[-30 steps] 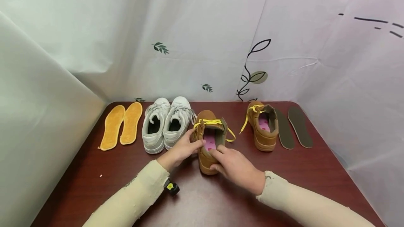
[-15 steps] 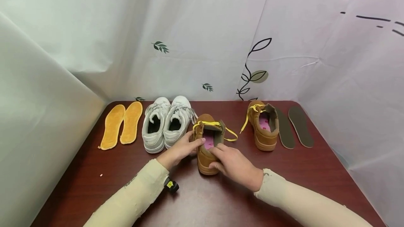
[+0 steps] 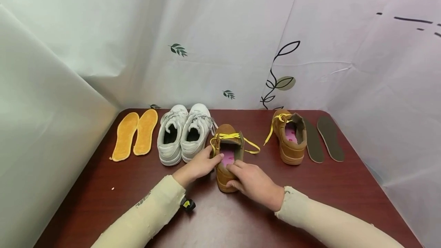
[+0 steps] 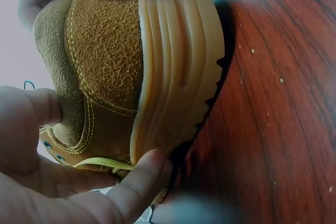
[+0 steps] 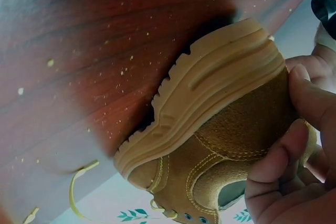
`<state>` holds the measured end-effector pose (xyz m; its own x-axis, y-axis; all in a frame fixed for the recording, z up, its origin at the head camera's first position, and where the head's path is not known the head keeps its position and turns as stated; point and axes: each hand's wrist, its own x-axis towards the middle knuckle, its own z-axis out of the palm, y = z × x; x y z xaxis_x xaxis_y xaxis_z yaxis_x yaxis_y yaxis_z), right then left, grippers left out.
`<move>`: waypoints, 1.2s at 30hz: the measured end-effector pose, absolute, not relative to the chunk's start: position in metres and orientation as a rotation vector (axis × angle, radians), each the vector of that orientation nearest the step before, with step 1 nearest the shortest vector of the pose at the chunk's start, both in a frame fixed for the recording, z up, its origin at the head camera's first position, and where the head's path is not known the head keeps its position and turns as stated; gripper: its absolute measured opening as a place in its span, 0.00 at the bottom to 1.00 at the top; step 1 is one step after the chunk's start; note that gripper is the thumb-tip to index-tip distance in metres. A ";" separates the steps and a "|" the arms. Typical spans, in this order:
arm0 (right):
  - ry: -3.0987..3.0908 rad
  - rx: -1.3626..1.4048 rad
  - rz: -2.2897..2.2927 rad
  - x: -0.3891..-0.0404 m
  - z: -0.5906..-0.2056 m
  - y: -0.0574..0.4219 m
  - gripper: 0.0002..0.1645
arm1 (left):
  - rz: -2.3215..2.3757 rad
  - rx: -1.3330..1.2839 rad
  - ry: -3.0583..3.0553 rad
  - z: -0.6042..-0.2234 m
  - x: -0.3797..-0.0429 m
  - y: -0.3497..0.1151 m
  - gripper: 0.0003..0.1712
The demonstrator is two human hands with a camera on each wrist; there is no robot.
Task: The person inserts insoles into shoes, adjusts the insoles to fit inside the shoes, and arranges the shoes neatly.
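Note:
A brown suede lace-up shoe point(image 3: 224, 180) with yellow laces stands near the middle of the table, toe pointing away. Inside its opening shows a pink insole point(image 3: 227, 158). My left hand point(image 3: 201, 165) grips the shoe's left side, thumb over the collar and fingers along the outside, as the left wrist view shows. At the heel, my right hand point(image 3: 256, 183) pinches the back, thumb outside and fingers over the collar. The right wrist view shows the tan ridged sole point(image 5: 220, 77) along the shoe's side. The sole's front part is tilted close over the table in that view.
White sneakers point(image 3: 170, 141) stand left of the held shoe, beside two orange insoles point(image 3: 124, 137). To the right is the matching brown shoe point(image 3: 292, 150), its pink insole inside, next to two dark insoles point(image 3: 330, 139). White sheets point(image 3: 213, 41) surround the dark red table point(image 3: 138, 186).
The held shoe's toe has come slightly nearer and lower, and its laces have shifted a little. Both hands keep their hold. The head view has moved slightly.

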<state>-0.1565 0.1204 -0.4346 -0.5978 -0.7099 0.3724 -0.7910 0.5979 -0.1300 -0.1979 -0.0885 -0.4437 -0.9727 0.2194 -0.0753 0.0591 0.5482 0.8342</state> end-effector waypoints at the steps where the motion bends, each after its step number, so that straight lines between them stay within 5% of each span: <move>1: -2.545 1.228 0.410 -0.156 -0.435 0.121 0.19 | 1.374 0.264 2.639 -0.443 -0.197 -0.088 0.20; 8: -2.540 1.244 0.370 -0.157 -0.436 0.119 0.20 | 1.255 0.257 2.744 -0.442 -0.196 -0.090 0.23; 19: -2.563 1.266 0.281 -0.153 -0.436 0.121 0.21 | 1.003 0.355 2.998 -0.426 -0.176 -0.088 0.45; 36: -2.533 1.251 0.297 -0.153 -0.436 0.118 0.20 | 0.690 0.316 3.039 -0.420 -0.204 -0.067 0.38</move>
<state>-0.1534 0.1181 -0.4363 -0.5758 -0.7369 0.3540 -0.7989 0.5992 -0.0522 -0.2039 -0.0666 -0.4201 -0.9797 0.1975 0.0356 0.1935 0.8827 0.4282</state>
